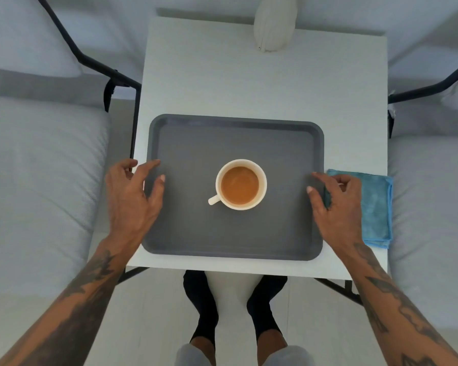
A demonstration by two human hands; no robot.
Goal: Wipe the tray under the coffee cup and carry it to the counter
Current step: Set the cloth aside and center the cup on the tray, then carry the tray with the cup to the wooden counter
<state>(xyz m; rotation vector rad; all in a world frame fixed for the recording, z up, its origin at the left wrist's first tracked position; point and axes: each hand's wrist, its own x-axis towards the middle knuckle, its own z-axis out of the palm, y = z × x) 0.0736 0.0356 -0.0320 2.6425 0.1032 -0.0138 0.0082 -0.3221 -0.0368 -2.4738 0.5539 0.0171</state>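
A dark grey tray lies on the near half of a small white table. In its middle stands a white cup full of brown coffee, handle pointing near-left. My left hand hovers over the tray's left rim, fingers spread, holding nothing. My right hand is at the tray's right rim, fingers apart, partly over a folded blue cloth that lies on the table just right of the tray. Neither hand grips anything.
A white ribbed vase or lamp base stands at the table's far edge. Beds with grey-white covers and black metal frames flank the table on both sides. My feet in dark socks stand below the near edge.
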